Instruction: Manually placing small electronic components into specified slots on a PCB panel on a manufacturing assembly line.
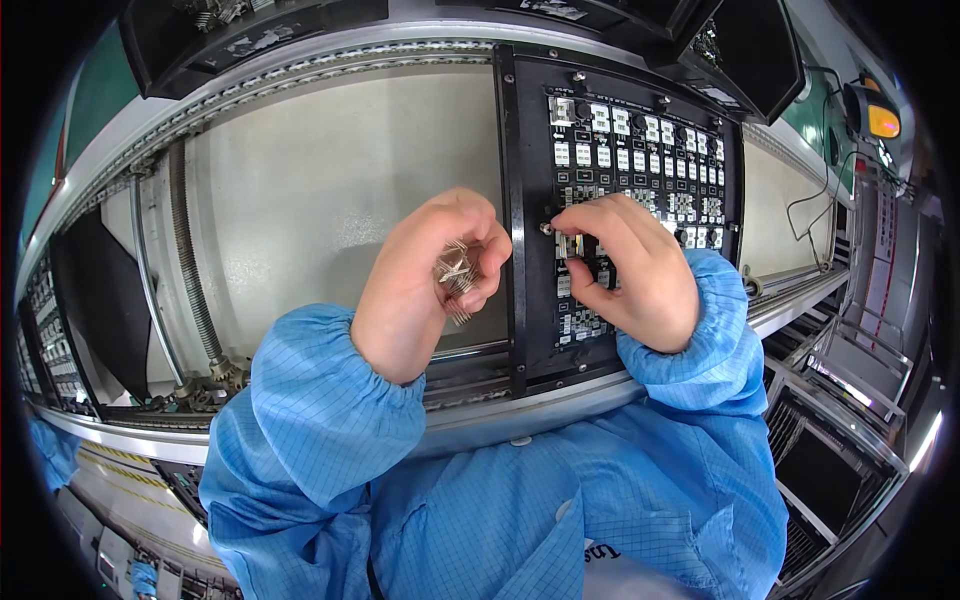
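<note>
"Quick count?"
"Left hand (pixel 428 238): curled round a bundle of thin metal pieces (pixel 457 268), overlapping, can't count them. Right hand (pixel 645 258): thumb and forefinger a narrow gap apart; can't tell if anything's pinched. Two hands, total."
"Right one's where?"
"Over the left part of one circuit board panel (pixel 630 178), inside one black frame (pixel 510 140)."
"In the way?"
"Right hand hides some of the panel. Dark bins (pixel 765 60), at least two, along the far side."
"Edges, room?"
"Chain rail (pixel 350 62) far, metal rail (pixel 500 425) near. Pale tabletop (pixel 300 180) stretches left of the frame to a ribbed tube (pixel 185 230)."
</note>
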`<state>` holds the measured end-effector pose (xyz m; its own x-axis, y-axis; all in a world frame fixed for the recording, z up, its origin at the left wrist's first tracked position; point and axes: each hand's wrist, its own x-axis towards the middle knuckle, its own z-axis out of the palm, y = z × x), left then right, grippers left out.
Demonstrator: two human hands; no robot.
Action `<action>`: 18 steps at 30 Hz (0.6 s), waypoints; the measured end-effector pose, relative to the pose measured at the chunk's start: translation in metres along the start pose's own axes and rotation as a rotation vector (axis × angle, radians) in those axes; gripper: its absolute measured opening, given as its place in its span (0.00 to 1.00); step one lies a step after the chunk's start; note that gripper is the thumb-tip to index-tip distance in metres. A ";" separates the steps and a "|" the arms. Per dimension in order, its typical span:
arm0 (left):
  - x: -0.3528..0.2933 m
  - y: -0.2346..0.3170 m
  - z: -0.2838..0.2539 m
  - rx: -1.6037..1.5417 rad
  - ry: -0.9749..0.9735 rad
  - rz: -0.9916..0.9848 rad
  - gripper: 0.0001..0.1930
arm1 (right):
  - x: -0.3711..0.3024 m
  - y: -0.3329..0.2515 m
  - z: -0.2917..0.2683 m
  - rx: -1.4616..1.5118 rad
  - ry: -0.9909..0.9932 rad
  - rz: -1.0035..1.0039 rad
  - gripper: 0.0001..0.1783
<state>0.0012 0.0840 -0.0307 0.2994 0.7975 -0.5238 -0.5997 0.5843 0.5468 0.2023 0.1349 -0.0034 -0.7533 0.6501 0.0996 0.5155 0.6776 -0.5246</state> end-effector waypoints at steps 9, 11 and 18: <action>-0.008 -0.011 0.007 0.311 -0.028 0.127 0.09 | -0.008 0.000 -0.001 0.388 0.166 -0.064 0.25; -0.009 -0.013 0.011 0.314 -0.079 0.160 0.06 | -0.009 0.000 0.000 0.419 0.186 -0.096 0.26; -0.006 -0.017 0.006 0.397 -0.131 0.157 0.04 | -0.009 0.003 0.005 0.453 0.177 -0.180 0.26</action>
<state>0.0144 0.0700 -0.0326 0.3346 0.8783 -0.3414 -0.3218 0.4470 0.8347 0.2086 0.1299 -0.0101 -0.7128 0.6117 0.3432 0.1260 0.5930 -0.7953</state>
